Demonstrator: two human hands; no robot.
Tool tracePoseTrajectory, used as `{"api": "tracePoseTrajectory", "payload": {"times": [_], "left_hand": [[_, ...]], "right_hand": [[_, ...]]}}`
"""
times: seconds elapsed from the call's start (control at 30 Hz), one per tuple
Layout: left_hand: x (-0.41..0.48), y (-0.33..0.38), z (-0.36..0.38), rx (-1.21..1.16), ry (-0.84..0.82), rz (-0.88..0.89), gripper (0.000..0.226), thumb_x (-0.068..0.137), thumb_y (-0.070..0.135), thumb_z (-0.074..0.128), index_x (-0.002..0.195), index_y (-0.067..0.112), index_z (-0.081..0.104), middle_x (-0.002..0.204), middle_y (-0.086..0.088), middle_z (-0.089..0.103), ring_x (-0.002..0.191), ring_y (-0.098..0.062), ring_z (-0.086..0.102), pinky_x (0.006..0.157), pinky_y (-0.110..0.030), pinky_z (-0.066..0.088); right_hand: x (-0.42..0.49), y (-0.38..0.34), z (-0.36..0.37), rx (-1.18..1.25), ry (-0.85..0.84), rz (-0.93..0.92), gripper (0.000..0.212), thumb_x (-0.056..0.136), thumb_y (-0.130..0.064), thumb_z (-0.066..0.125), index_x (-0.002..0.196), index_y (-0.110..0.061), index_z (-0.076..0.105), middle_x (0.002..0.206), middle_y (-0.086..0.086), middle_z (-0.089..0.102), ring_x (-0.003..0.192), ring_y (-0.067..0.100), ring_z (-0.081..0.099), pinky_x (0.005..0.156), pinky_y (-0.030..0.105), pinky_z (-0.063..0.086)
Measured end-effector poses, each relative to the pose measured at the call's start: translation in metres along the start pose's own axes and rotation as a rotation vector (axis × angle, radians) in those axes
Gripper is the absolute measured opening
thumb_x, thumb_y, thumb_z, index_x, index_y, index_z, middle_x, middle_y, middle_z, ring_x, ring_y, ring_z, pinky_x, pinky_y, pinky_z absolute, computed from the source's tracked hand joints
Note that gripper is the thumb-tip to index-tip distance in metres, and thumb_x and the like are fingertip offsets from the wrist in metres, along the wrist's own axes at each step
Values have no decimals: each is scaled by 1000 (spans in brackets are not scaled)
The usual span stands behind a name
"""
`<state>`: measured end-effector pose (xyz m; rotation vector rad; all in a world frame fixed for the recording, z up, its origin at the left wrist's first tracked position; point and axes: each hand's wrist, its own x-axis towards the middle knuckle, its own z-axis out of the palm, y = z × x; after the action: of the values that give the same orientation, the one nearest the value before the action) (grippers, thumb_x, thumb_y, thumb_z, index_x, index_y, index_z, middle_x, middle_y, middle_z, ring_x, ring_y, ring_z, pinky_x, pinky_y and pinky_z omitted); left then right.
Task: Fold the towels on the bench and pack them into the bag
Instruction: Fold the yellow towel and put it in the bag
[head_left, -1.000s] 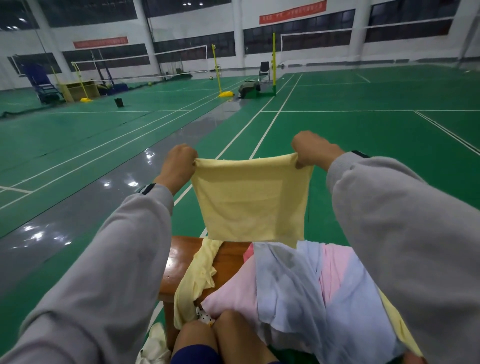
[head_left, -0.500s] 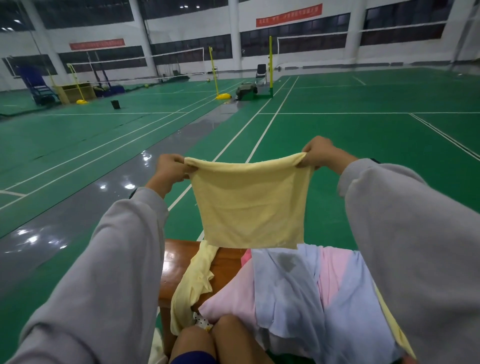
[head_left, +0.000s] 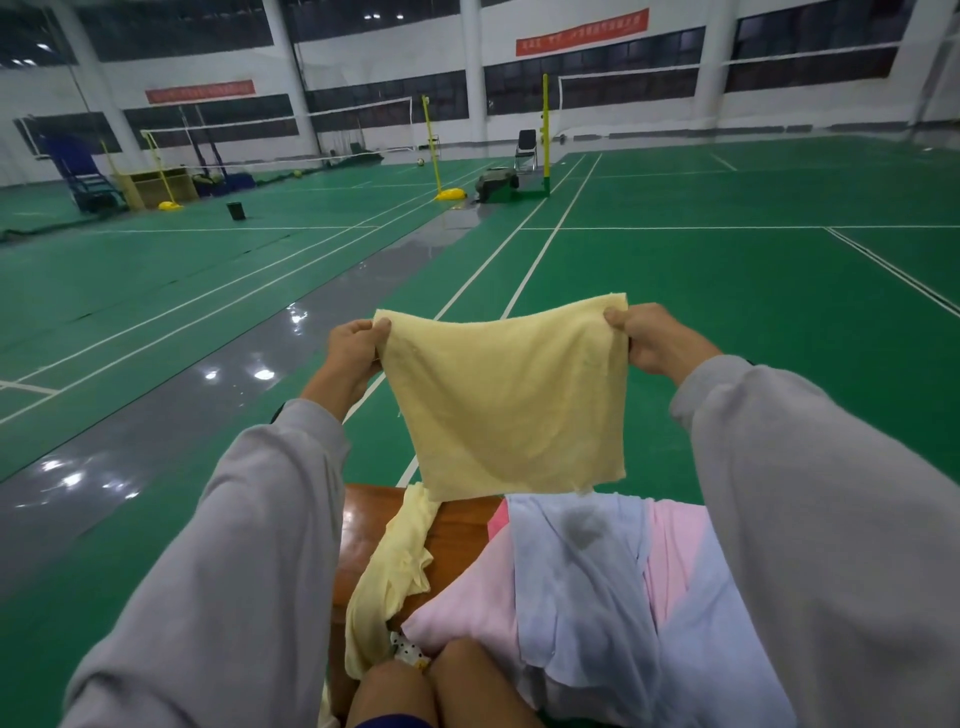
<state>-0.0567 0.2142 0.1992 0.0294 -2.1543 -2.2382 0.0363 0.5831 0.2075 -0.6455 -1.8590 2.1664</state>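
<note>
- Towel (head_left: 511, 400), yellow and roughly square, is being held up in the air beyond the far end of the worktop (head_left: 457, 530). Its top edge is being stretched between the two hands, and its lower edge is hanging just above the heap of cloth.
- Its upper left corner is being pinched by the left hand (head_left: 356, 345), with the fingers (head_left: 382, 327) curled onto the cloth.
- Its upper right corner is being gripped the same way by the right hand (head_left: 652, 338), whose fingers (head_left: 615, 317) are closed on the hem.
- A second yellow towel (head_left: 395, 566) is being left draped over the worktop's left side. A pink towel (head_left: 467, 608) is lying crumpled beside it, and a pale blue towel (head_left: 576, 571) is spread across the pink one.
- Two red banners (head_left: 582, 32) (head_left: 200, 91) are being displayed on the far wall. Their writing is too small and blurred to be read.
</note>
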Motion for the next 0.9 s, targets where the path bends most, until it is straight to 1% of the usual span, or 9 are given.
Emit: {"api": "tracePoseTrajectory", "payload": {"times": [0.07, 0.2, 0.33, 0.5, 0.57, 0.7, 0.73, 0.8, 0.9], "left_hand": [[0, -2, -3, -5, 31, 0, 7, 102, 10, 59, 106, 7, 63, 100, -12, 67, 93, -28, 63, 90, -45, 58], [3, -4, -12, 16, 84, -8, 8, 104, 9, 54, 105, 10, 62, 103, -9, 65, 98, -26, 61, 91, -45, 57], [2, -7, -22, 46, 89, -17, 10, 105, 11, 53, 110, 11, 62, 112, -11, 65, 102, -27, 63, 83, -41, 58], [0, -9, -27, 51, 69, -32, 10, 103, 11, 56, 109, 11, 64, 118, -15, 67, 109, -32, 66, 82, -41, 59], [-2, -9, -28, 48, 78, -38, 11, 103, 11, 56, 111, 10, 64, 118, -15, 66, 109, -33, 65, 83, -41, 59], [-5, -9, -28, 44, 80, -57, 16, 103, 12, 57, 116, 8, 65, 119, -15, 66, 109, -33, 65, 89, -45, 59], [-5, -9, -28, 42, 83, -61, 16, 103, 13, 58, 116, 8, 65, 119, -14, 66, 110, -33, 65, 90, -45, 59], [-5, -9, -29, 46, 91, -65, 12, 103, 14, 59, 112, 9, 65, 118, -14, 66, 109, -33, 65, 90, -45, 59], [-5, -11, -31, 67, 108, -66, 10, 102, 14, 60, 111, 10, 64, 117, -14, 66, 107, -32, 65, 87, -43, 59]], "right_hand": [[2, 0, 3, -44, -1, -15, 18, 101, -5, 57, 117, 2, 62, 99, 13, 70, 82, 25, 68, 69, 41, 58], [3, 1, 10, -114, -31, -55, 14, 100, -7, 60, 111, 0, 66, 107, 15, 71, 84, 26, 68, 71, 41, 58], [3, 7, 20, -111, -51, -55, 18, 102, -13, 58, 116, -3, 64, 106, 13, 70, 87, 26, 67, 74, 42, 57], [9, 15, 25, -164, 22, -42, 11, 100, -20, 60, 104, -13, 67, 107, 12, 70, 89, 29, 65, 80, 44, 56], [10, 17, 26, -179, 42, -42, 11, 99, -19, 61, 105, -12, 67, 105, 12, 70, 90, 29, 65, 82, 46, 56], [13, 18, 28, -191, 67, -48, 12, 99, -18, 62, 108, -12, 65, 100, 8, 69, 86, 26, 65, 66, 37, 54], [14, 18, 29, -194, 72, -49, 15, 98, -19, 63, 110, -11, 66, 103, 8, 70, 88, 26, 66, 68, 37, 55], [16, 18, 31, -197, 94, -50, 22, 93, -22, 66, 113, -12, 68, 107, 9, 72, 95, 29, 68, 78, 42, 59], [22, 19, 35, -235, 119, -53, 28, 89, -24, 69, 114, -11, 67, 109, 9, 71, 100, 30, 68, 89, 49, 58]]}}
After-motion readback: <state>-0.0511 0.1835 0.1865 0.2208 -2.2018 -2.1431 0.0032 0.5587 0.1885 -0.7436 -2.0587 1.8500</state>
